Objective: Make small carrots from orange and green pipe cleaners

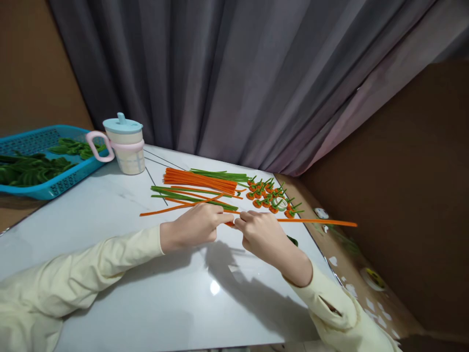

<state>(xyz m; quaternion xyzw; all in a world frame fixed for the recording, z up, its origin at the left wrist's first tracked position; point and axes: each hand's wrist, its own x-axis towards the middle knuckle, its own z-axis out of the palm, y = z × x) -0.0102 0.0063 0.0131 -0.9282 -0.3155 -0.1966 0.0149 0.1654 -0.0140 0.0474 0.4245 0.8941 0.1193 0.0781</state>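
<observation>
A white glossy marble-patterned table [110,220] fills the lower view, backed by a long grey pleated curtain [256,73]. At its far left corner sits a blue perforated plastic basket [44,139] holding green leafy pieces, and just beside it stands a pale cream cup with a pink handle and light blue spouted lid [126,143]. Near the middle lies a loose bundle of orange and green fuzzy pipe cleaners [200,185], with a cluster of small coiled orange pieces with green stems [269,195] to its right. The left hand [192,226] and right hand [261,234], both in cream sleeves, meet over the table, each closed in a pinch on one long orange pipe cleaner [317,222] that stretches out to the right past the table's edge; a tight orange bend shows between the fingertips.
</observation>
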